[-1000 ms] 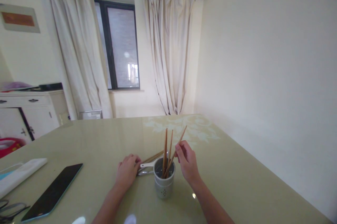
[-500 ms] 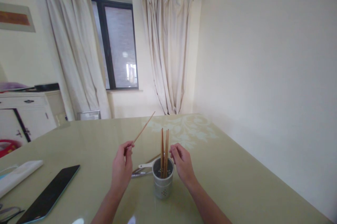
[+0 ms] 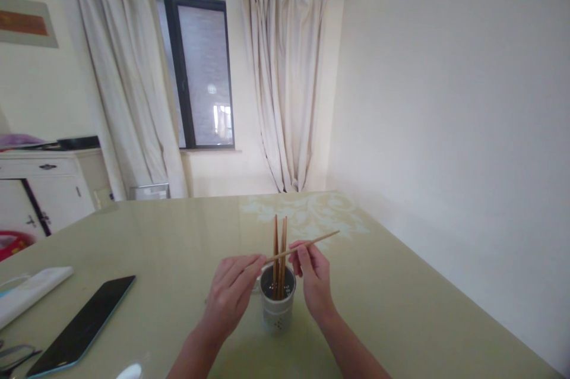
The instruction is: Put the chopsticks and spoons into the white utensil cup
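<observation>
A wooden chopstick (image 3: 324, 236) is held slantwise above a grey perforated cup (image 3: 278, 310). Its lower left end is pinched in the fingers of my left hand (image 3: 231, 293). Farther along the stick, the thumb and fingers of my right hand (image 3: 314, 275) close around it. Several other chopsticks (image 3: 280, 281) stand upright in the cup, between my two hands. My left hand now covers most of the utensils lying behind the cup.
On the left of the glossy green table (image 3: 378, 308) lie a black tablet (image 3: 84, 325), a white slab-like object (image 3: 35, 296) and eyeglasses (image 3: 18, 356). A white cabinet (image 3: 57, 189) stands beyond the table at left, and a wall (image 3: 467, 129) runs along the right.
My left hand has moved right and turned, bringing the chopstick from an upward slant to a flatter one over the cup. My right hand has taken hold of the chopstick too.
</observation>
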